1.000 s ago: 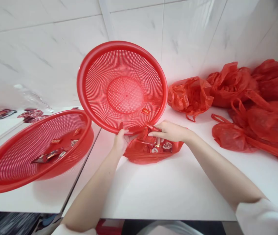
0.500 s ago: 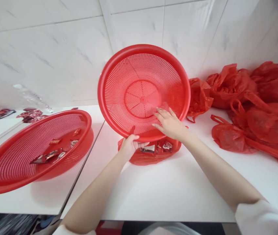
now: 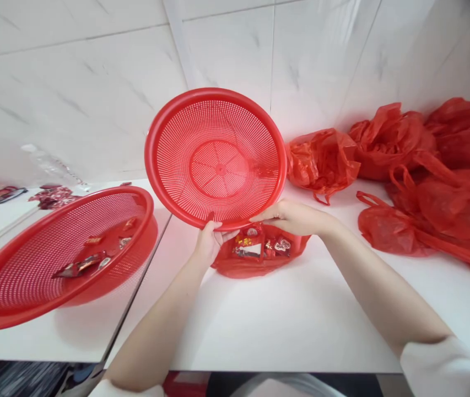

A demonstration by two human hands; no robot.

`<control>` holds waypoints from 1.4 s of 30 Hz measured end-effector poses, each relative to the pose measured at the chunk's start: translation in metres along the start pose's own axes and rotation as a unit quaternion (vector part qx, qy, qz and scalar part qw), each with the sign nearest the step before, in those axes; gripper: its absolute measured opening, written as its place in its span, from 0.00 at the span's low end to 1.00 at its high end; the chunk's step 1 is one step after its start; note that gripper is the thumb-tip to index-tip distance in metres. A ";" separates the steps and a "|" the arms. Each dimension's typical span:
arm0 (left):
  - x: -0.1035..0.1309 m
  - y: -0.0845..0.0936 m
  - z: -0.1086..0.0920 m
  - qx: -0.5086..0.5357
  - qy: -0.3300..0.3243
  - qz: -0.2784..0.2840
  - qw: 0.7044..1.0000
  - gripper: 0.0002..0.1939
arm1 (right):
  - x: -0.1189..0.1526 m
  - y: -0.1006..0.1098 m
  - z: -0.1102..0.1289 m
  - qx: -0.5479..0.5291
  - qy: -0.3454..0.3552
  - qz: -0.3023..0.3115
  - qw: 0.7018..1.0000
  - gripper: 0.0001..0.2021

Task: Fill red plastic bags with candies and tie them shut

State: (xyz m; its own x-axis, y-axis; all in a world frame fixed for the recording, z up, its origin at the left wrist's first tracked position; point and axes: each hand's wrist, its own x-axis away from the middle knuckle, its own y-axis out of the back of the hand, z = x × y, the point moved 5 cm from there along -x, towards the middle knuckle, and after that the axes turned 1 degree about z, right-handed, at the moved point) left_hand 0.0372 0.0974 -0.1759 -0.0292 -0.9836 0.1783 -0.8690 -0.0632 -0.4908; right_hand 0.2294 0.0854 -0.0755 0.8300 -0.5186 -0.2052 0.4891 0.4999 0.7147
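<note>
A round red mesh basket (image 3: pixel 167 184) is tipped up on its side, its hollow facing me, with nothing inside. My left hand (image 3: pixel 211 241) grips its lower rim, thumb inside and fingers beneath. At the rim's lower right is my right hand (image 3: pixel 295 216), fingers together against the edge; whether they hold the rim is hard to make out. Just below the basket a red plastic bag (image 3: pixel 255 269) lies open on the white table, with small red snack packets (image 3: pixel 249 245) in it, partly covered by the basket and my right hand.
To the left, a second red basket (image 3: pixel 23 242) leans with several packets inside. Filled red bags (image 3: pixel 458 204) crowd the right side, and another red bag (image 3: pixel 321 160) sits by the wall. A clear bottle (image 3: pixel 53 164) and packets (image 3: pixel 54 196) lie at the back left.
The tilted basket has shifted left and slightly away, held by my left hand. My right hand has moved from inside its hollow to the lower rim. More of the bag's packets show.
</note>
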 end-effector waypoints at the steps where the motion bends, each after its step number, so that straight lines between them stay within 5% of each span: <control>1: -0.001 0.000 0.000 0.003 -0.002 0.002 1.000 0.09 | 0.000 -0.001 0.002 -0.011 -0.002 0.012 1.000 0.23; 9: -0.001 0.000 -0.006 0.017 -0.012 0.012 1.000 0.12 | 0.000 -0.007 -0.016 -0.012 -0.083 -0.025 0.996 0.10; 14: -0.001 0.000 -0.003 0.015 0.000 0.010 1.000 0.11 | -0.001 -0.003 -0.019 0.109 -0.108 -0.071 0.986 0.06; 24: -0.001 0.000 -0.001 0.006 0.008 0.015 1.000 0.11 | -0.005 -0.008 -0.019 0.100 -0.067 -0.093 0.988 0.12; 34: -0.003 0.006 -0.010 0.013 -0.001 0.008 1.000 0.09 | 0.002 -0.003 -0.038 0.230 -0.177 -0.096 0.952 0.25; 39: 0.010 -0.007 -0.030 -0.059 -0.012 0.109 0.992 0.11 | 0.006 0.013 -0.024 0.199 -0.164 -0.221 0.941 0.14; 42: 0.027 -0.018 -0.043 -0.230 0.001 0.208 0.951 0.13 | 0.018 0.035 -0.007 0.196 -0.148 -0.351 0.904 0.12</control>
State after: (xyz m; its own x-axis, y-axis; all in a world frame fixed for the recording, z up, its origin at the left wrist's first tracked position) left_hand 0.0308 0.0795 -0.1258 -0.4173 -0.9073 0.0523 -0.9066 0.4116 -0.0935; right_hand 0.2637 0.0986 -0.0592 0.2161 -0.8039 -0.5542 0.6870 -0.2781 0.6713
